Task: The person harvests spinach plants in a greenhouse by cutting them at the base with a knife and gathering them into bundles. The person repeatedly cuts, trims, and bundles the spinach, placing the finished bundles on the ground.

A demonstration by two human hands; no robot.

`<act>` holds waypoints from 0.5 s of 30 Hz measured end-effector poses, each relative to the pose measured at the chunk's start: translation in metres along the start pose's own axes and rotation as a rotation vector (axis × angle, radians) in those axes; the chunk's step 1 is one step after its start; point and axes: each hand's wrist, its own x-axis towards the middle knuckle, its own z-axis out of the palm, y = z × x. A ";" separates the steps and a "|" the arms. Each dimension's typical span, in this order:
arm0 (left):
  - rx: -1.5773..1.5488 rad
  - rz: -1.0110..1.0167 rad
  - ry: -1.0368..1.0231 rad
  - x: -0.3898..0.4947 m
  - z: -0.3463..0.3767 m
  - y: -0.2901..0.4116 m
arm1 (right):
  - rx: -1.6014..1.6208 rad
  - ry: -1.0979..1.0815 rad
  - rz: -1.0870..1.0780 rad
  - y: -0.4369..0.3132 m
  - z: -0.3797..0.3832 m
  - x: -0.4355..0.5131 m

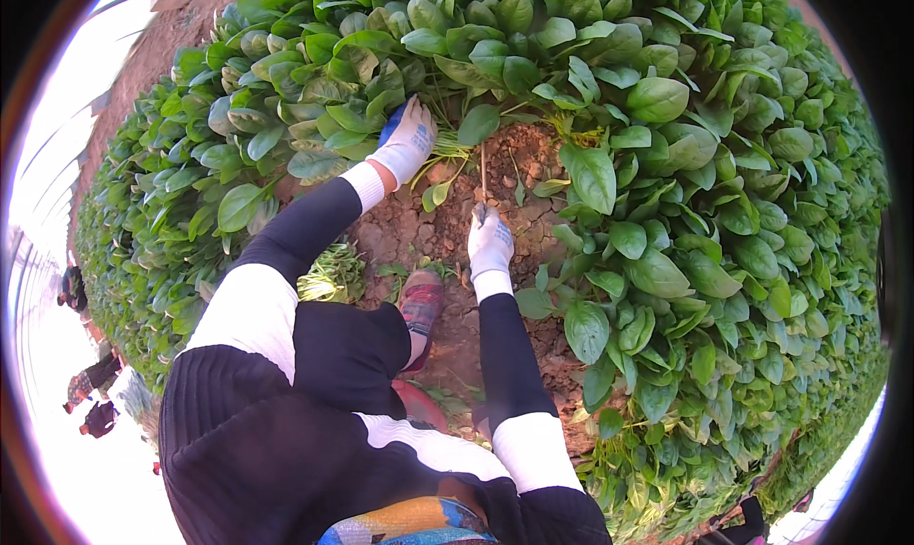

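Note:
My left hand [408,136], in a white glove with a blue palm, closes around the stems at the base of some spinach plants [457,141]. The leaves partly hide its fingers. Lower and to the right, my right hand [490,241], also gloved, grips the handle end of a thin rod-like tool [484,174]. The tool points forward over the soil, and its far end is hidden under a leaf near the stems. Beside my left knee lies a heap of cut spinach [334,274], pale stems showing.
Dense spinach [678,245] surrounds the cracked bare soil [389,234] on the left, front and right. My shoe [421,306] rests on the soil between my arms. Other people [96,402] are at the far left edge, and another at the lower right.

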 end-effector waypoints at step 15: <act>-0.072 -0.032 0.026 -0.023 0.025 0.002 | 0.065 -0.112 -0.003 0.046 0.002 -0.036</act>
